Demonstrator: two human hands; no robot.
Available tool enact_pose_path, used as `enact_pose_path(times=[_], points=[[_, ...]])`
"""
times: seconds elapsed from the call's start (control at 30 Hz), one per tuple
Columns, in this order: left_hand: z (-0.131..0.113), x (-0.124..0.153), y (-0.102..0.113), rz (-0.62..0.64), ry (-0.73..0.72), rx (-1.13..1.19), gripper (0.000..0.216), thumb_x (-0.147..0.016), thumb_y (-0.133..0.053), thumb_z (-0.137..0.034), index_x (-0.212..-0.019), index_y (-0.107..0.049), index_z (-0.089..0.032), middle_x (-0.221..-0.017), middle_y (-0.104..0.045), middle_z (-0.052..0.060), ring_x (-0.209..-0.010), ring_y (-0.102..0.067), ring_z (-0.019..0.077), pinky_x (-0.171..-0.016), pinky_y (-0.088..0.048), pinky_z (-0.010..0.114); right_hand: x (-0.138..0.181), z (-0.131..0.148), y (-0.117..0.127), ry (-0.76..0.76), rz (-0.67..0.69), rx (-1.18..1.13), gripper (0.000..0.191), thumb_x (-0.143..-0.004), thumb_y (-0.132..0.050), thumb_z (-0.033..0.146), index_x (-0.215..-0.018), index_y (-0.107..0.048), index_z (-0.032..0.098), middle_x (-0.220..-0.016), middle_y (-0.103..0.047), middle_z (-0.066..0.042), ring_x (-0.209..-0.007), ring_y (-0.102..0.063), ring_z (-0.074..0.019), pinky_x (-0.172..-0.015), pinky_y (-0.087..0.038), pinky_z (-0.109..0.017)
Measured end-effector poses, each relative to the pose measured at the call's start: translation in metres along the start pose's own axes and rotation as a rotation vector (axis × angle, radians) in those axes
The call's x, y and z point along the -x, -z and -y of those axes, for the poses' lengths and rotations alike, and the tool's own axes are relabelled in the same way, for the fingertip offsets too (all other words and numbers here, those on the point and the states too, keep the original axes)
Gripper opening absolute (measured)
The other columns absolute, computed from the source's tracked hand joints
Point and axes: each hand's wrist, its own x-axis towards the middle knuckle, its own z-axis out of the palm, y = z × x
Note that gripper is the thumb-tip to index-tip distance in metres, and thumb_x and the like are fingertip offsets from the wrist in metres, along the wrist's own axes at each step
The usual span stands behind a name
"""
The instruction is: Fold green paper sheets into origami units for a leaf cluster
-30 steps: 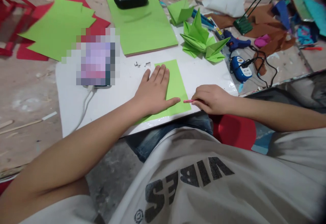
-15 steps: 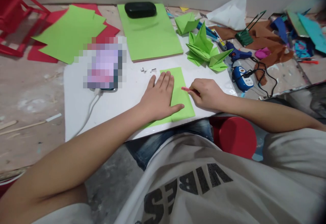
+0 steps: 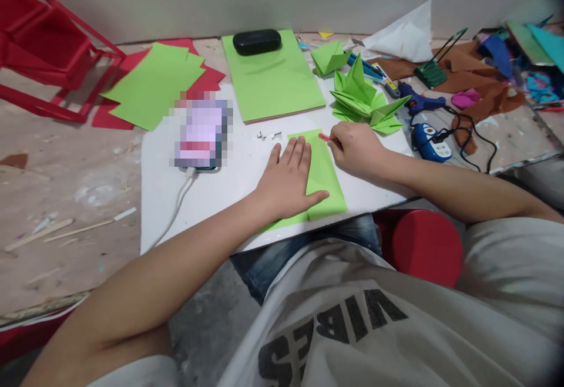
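Note:
My left hand [image 3: 288, 178] lies flat on a folded sheet of light green paper [image 3: 325, 184], fingers spread and thumb pointing right. Closed around a slim pinkish-red tool [image 3: 325, 137], my right hand [image 3: 355, 147] rests at the paper's upper right edge. Only the tool's tip shows, touching or just over the paper near its top corner; its kind cannot be made out. Under the paper is a white board [image 3: 238, 170]. Beyond my right hand stand folded green paper shapes [image 3: 359, 96].
A stack of green paper [image 3: 277, 90] bears a black case [image 3: 257, 41]. To the left lies a phone [image 3: 202, 134], its screen blurred, with a white cable. On the right are a blue glue gun [image 3: 420, 100], a blue power socket [image 3: 432, 142] and brown scraps. A red stool [image 3: 425, 246] stands below.
My right hand has slid the tool up along the paper's right edge towards the top corner. My left hand stays pressed on the sheet. The camera view has shifted slightly.

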Motion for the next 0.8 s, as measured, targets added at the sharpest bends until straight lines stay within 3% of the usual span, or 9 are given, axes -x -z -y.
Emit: enact_pose_path(times=[0.43, 0.5, 0.6, 0.63, 0.7, 0.73, 0.8], points=[[0.009, -0.004, -0.016, -0.078, -0.025, 0.048, 0.128, -0.110, -0.059, -0.085, -0.193, -0.019, 0.004, -0.203, -0.013, 0.033, -0.193, -0.010, 0.0472, -0.157, -0.005, 0.066, -0.026, 0.002, 0.007, -0.123, 0.064, 0.138, 0.046, -0.124, -0.042, 0.035, -0.123, -0.081, 0.011, -0.119, -0.085, -0.023, -0.102, -0.076, -0.0350, -0.084, -0.041, -0.044], [0.009, -0.003, -0.015, -0.102, -0.033, 0.046, 0.124, -0.112, -0.058, -0.083, -0.193, -0.021, 0.002, -0.203, -0.013, 0.033, -0.193, -0.012, 0.0476, -0.156, -0.009, 0.067, -0.022, -0.006, 0.010, -0.151, 0.067, 0.153, 0.044, -0.122, -0.046, 0.034, -0.128, -0.081, 0.009, -0.126, -0.085, -0.023, -0.106, -0.076, -0.0356, -0.085, -0.044, -0.044], [0.005, 0.005, -0.009, -0.197, -0.016, 0.008, 0.122, -0.111, -0.061, -0.088, -0.196, -0.022, -0.009, -0.203, -0.011, 0.032, -0.190, -0.019, 0.0559, -0.149, -0.026, 0.072, -0.005, -0.020, 0.017, -0.188, 0.079, 0.148, 0.042, -0.119, -0.051, 0.034, -0.128, -0.084, 0.009, -0.131, -0.085, -0.024, -0.111, -0.078, -0.0377, -0.089, -0.048, -0.045], [0.002, 0.009, -0.006, -0.226, -0.003, -0.029, 0.124, -0.109, -0.063, -0.090, -0.196, -0.024, -0.012, -0.202, -0.016, 0.034, -0.187, -0.025, 0.0596, -0.145, -0.033, 0.073, 0.003, -0.024, 0.020, -0.191, 0.083, 0.140, 0.042, -0.119, -0.053, 0.035, -0.127, -0.085, 0.010, -0.131, -0.086, -0.023, -0.113, -0.078, -0.0383, -0.090, -0.049, -0.046], [-0.006, 0.017, 0.002, -0.236, 0.025, -0.124, 0.124, -0.107, -0.066, -0.092, -0.196, -0.028, -0.015, -0.191, -0.041, 0.039, -0.173, -0.050, 0.0626, -0.136, -0.042, 0.072, 0.020, -0.032, 0.025, -0.212, 0.077, 0.127, 0.043, -0.119, -0.052, 0.036, -0.126, -0.087, 0.011, -0.131, -0.086, -0.024, -0.116, -0.078, -0.0395, -0.092, -0.051, -0.047], [-0.010, 0.021, 0.006, -0.213, 0.039, -0.167, 0.121, -0.108, -0.065, -0.092, -0.195, -0.031, -0.014, -0.179, -0.057, 0.040, -0.162, -0.063, 0.0606, -0.132, -0.046, 0.071, 0.028, -0.035, 0.026, -0.225, 0.059, 0.130, 0.047, -0.120, -0.050, 0.038, -0.127, -0.087, 0.010, -0.131, -0.086, -0.025, -0.117, -0.078, -0.0403, -0.091, -0.051, -0.047], [-0.015, 0.025, 0.013, -0.163, 0.068, -0.217, 0.115, -0.112, -0.060, -0.089, -0.194, -0.035, -0.012, -0.156, -0.075, 0.037, -0.143, -0.076, 0.0547, -0.125, -0.052, 0.067, 0.042, -0.040, 0.027, -0.218, 0.004, 0.130, 0.048, -0.119, -0.052, 0.041, -0.128, -0.087, 0.009, -0.133, -0.084, -0.028, -0.122, -0.077, -0.0428, -0.093, -0.053, -0.049]])
